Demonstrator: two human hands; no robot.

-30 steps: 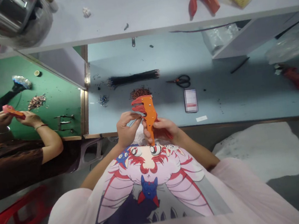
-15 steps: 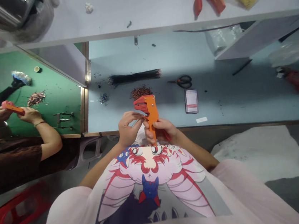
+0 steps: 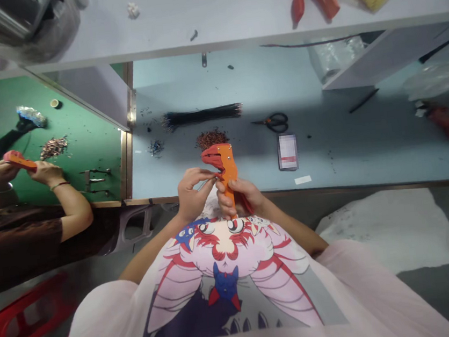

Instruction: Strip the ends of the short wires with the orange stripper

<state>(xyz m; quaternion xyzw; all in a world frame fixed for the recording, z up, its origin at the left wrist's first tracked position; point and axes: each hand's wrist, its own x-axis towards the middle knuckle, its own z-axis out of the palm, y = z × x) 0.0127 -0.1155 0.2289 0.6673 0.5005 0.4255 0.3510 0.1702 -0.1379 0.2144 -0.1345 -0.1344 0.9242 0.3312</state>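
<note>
My right hand (image 3: 243, 194) is wrapped round the handles of an orange and red wire stripper (image 3: 228, 162), which stands upright with its red jaws pointing left. Close beside the tool on its left, my left hand (image 3: 194, 191) is pinched, its fingertips at the lower part of the jaws; what it holds is too small to make out. Beyond the tool's head lies a heap of small copper-coloured scraps (image 3: 211, 138). A bundle of black wires (image 3: 204, 115) is stretched out on the blue table (image 3: 249, 171) behind that heap.
Black-handled scissors (image 3: 276, 123) and a pale printed card or phone (image 3: 287, 152) lie to the right. Another red tool (image 3: 444, 122) is at the far right. A shelf (image 3: 231, 16) crosses above the table. At left, a person's hands (image 3: 46, 172) hold a similar tool over a green table.
The red jaws of the wire stripper have closed together, and its red handle has moved nearer the orange one as my right hand squeezes. My left hand has hardly moved.
</note>
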